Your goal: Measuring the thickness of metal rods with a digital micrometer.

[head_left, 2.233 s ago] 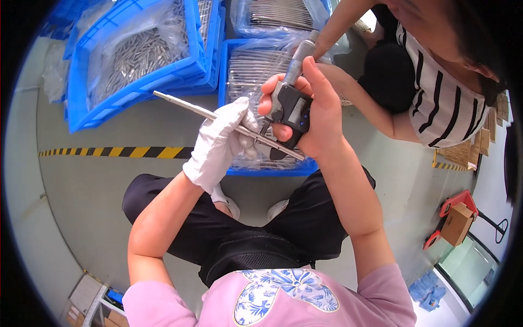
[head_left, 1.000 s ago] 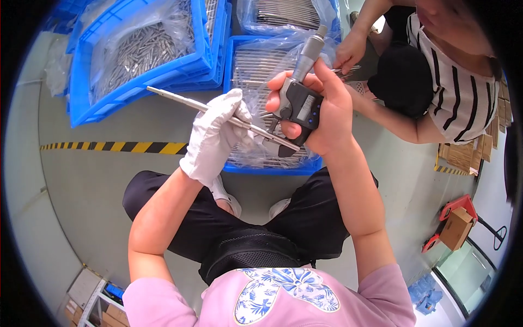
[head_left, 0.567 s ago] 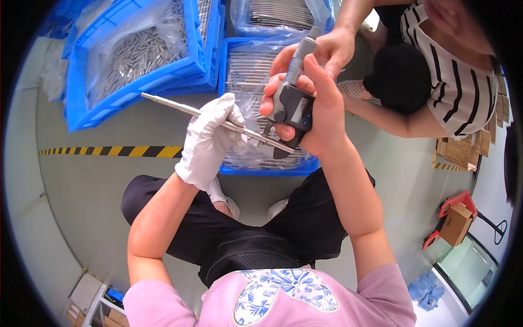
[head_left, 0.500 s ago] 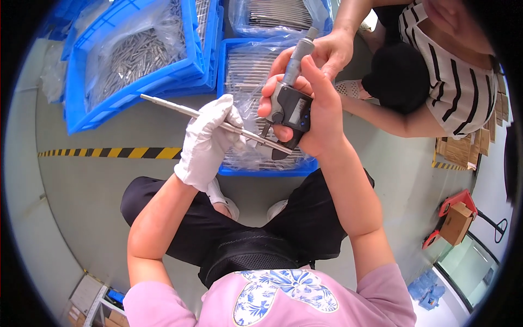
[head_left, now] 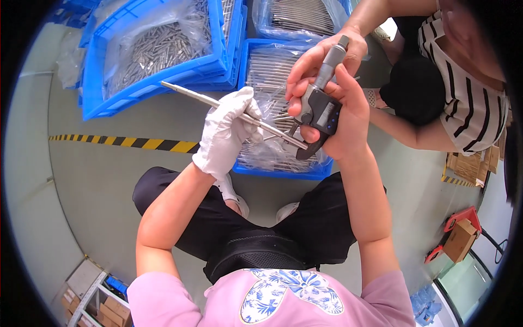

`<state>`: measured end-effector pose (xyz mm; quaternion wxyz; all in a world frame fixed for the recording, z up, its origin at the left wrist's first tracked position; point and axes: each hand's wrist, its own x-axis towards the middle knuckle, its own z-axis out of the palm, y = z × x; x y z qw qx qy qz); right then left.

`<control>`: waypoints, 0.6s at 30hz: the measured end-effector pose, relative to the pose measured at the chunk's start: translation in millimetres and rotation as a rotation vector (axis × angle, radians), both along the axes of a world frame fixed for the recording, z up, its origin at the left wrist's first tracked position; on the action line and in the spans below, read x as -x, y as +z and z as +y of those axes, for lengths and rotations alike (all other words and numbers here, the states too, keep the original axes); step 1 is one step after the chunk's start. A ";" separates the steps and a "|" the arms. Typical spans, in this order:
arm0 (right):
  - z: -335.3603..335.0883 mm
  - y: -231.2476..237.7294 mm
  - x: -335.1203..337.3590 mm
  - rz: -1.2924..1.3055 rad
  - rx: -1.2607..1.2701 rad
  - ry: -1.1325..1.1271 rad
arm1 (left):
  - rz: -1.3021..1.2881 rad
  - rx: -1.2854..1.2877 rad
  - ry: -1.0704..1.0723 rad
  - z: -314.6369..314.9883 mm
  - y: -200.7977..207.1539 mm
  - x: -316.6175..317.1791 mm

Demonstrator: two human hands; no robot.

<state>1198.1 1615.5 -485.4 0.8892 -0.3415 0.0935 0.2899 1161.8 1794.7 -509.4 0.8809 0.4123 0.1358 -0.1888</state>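
Note:
My left hand (head_left: 227, 128), in a white glove, is closed around a slim metal rod (head_left: 192, 97) that slants down to the right. Bare, my right hand (head_left: 348, 111) grips a digital micrometer (head_left: 320, 111) with a dark body and a grey thimble pointing up and away. The rod's lower right end lies at the micrometer's frame; whether both measuring faces touch it is too small to tell. Below the tools stands a blue crate (head_left: 283, 173) lined with clear plastic and filled with similar metal rods.
At the far left, stacked blue crates (head_left: 155, 87) hold many short metal pins (head_left: 169, 49). Another crate of rods (head_left: 302, 16) stands behind. A co-worker in a striped top (head_left: 463, 92) sits at the right, one hand (head_left: 348, 49) behind my micrometer. Striped floor tape (head_left: 128, 142) runs leftward.
The whole scene has shifted right in the picture as the view turned. My hands keep hold of the rod and micrometer in nearly the same pose. More loose rods show beneath them.

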 end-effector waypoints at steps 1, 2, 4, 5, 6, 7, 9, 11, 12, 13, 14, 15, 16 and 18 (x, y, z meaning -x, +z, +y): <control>-1.3 -1.0 -0.6 -0.006 0.007 0.027 | 0.003 0.004 -0.002 -0.8 0.2 -0.5; -0.9 -2.7 -1.3 -0.006 0.010 0.023 | 0.004 0.007 -0.006 -0.7 0.2 -0.4; 1.8 -5.3 -2.8 -0.088 -0.011 0.056 | 0.021 -0.014 0.054 1.0 -0.1 0.4; 2.7 -4.7 -2.9 -0.095 -0.006 0.074 | 0.016 0.016 0.022 3.1 1.7 0.0; 2.3 -3.8 -2.6 -0.094 0.004 0.065 | 0.020 -0.011 0.023 2.0 3.3 0.0; 4.1 -2.8 -2.3 -0.107 0.003 0.044 | 0.035 -0.024 0.042 0.9 4.9 0.2; 5.6 -0.9 -2.6 -0.103 -0.001 0.023 | 0.050 -0.038 0.059 0.2 4.8 -0.7; 0.6 -5.3 -3.6 -0.102 0.011 0.042 | 0.043 -0.008 0.041 -0.3 3.8 -2.0; -1.0 -6.9 -4.3 -0.101 0.021 0.063 | 0.043 -0.007 0.042 -0.9 4.1 -2.9; -0.1 -5.8 -4.7 -0.098 0.021 0.064 | 0.039 -0.018 0.048 -1.2 4.1 -3.0; 1.8 -3.4 -5.4 -0.073 0.039 0.028 | 0.034 -0.028 0.055 -1.5 4.0 -3.2; 2.7 -2.3 -5.8 -0.047 0.057 -0.009 | 0.036 -0.028 0.057 -1.4 3.6 -3.5; 1.8 -4.4 -6.5 -0.047 0.057 -0.007 | 0.022 -0.004 0.045 -0.6 3.3 -4.4; -1.5 -10.2 -7.9 -0.033 0.046 0.051 | 0.007 0.020 0.034 0.5 3.5 -4.3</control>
